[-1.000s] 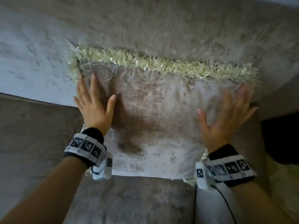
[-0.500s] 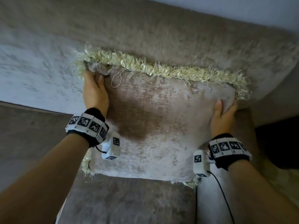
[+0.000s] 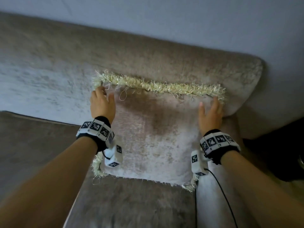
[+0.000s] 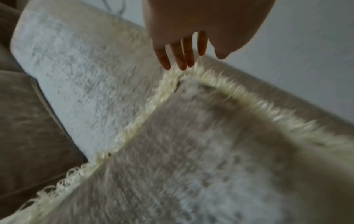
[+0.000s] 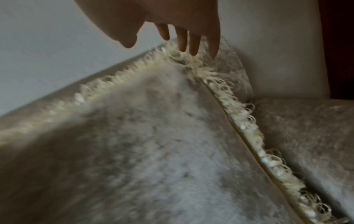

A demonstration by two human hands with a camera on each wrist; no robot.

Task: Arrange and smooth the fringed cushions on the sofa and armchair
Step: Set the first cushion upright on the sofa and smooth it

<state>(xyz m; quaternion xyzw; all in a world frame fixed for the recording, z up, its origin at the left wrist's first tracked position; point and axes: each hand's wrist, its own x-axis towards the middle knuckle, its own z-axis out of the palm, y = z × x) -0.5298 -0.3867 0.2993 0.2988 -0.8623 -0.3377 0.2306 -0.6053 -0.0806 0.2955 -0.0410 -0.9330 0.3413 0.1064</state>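
Observation:
A taupe velvet cushion with a cream fringe leans against the sofa backrest. My left hand is at its upper left corner, fingers straight and near the fringe. My right hand is at the upper right corner, fingers straight too. In the left wrist view the fingertips reach the fringed corner and hold nothing. The right wrist view has straight fingers brushing the fringe at the corner.
The sofa seat spreads below the cushion and a second seat cushion lies left. The armrest rises right of the cushion, with a dark gap beyond it. A pale wall stands behind. A black cable hangs from my right wrist.
Both hands were flat on the cushion face, then gripped its top corners; now they have let go and the fingers are straight at the corners. The camera has pulled back.

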